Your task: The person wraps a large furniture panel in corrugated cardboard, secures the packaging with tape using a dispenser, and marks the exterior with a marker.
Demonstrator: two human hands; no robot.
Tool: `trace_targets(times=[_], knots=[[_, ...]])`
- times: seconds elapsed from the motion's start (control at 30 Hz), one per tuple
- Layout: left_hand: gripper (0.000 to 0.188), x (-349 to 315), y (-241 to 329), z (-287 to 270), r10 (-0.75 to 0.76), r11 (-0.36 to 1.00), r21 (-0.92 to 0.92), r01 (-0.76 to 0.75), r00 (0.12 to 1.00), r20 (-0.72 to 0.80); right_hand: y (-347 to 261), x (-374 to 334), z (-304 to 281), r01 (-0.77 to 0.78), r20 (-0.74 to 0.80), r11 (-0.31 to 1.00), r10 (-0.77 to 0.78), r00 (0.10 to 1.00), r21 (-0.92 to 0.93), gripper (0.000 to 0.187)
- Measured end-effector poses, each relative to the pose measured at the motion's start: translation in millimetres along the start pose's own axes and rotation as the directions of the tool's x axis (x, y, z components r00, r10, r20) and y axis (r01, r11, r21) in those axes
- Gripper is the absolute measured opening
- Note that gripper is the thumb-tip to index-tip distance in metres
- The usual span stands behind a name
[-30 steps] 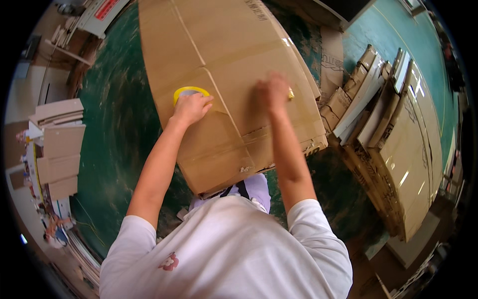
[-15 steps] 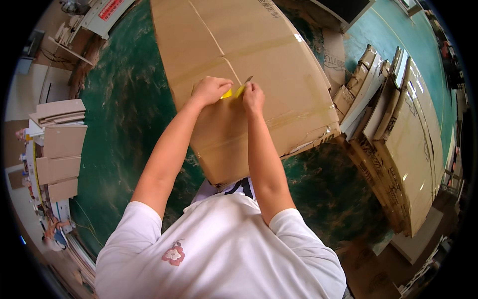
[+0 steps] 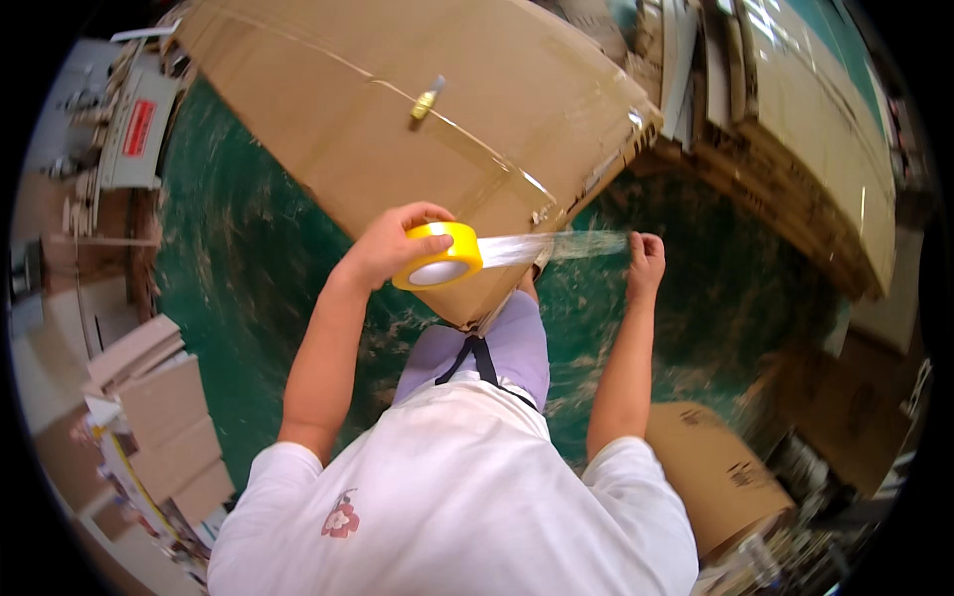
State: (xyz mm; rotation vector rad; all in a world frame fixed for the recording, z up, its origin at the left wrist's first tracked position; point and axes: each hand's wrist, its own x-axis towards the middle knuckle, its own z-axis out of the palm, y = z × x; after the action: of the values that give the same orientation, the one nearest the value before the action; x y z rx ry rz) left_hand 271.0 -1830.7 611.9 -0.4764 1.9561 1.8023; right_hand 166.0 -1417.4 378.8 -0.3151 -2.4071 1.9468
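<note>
A yellow roll of clear packing tape [image 3: 465, 245] is gripped in my left hand [image 3: 386, 248], thumb across its near face. From the roll a clear strip of tape [image 3: 556, 245] runs out to the right, pulled taut. My right hand [image 3: 646, 260] pinches its free end over the floor, right of the large cardboard box [image 3: 328, 129]. The roll is above the box's near corner. On the box top, beyond both hands, lies a small yellow utility knife [image 3: 425, 103] beside the lengthwise seam.
Flat cardboard-wrapped packages [image 3: 815, 159] are stacked at the right. Another brown carton [image 3: 711, 467] stands near my right elbow. Brown boards [image 3: 164, 412] lean at the left, with a white machine [image 3: 139, 134] farther back. Green floor [image 3: 248, 228] shows between them.
The knife has left my right hand and now lies on the box. My hands have come nearer and spread apart, with tape stretched between them. The view has turned.
</note>
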Motion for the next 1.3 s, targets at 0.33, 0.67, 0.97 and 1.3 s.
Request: trace_targets(times=[0.33,0.67,0.97,1.3], knots=[[0.031,-80.2,76.1,118.0,0.242,0.422,0.503,-0.755,0.628,0.74,90.3,-245.9,250.6,-0.668,0.501,0.742,0.558,0.662,0.056,0.047],[0.044,17.0,-5.1,-182.1,0.234,-0.011,0.995,0.099,0.968,-0.094,-9.2,-235.9,125.0,-0.992,0.94,-0.069,0.333,0.077,0.106,0.072],[0.056,29.3,-39.1,-203.2,0.278,0.237,0.968,0.087,0.948,-0.154,-165.1,-160.3,194.5,-0.065,0.912,0.957,0.289,0.291,-0.282,0.03],[0.025,7.6,-69.7,-185.4,0.118,0.261,0.942,0.21,0.962,-0.248,-220.3,3.5,445.8,0.468,0.457,0.731,-0.238,0.857,-0.497,0.033]])
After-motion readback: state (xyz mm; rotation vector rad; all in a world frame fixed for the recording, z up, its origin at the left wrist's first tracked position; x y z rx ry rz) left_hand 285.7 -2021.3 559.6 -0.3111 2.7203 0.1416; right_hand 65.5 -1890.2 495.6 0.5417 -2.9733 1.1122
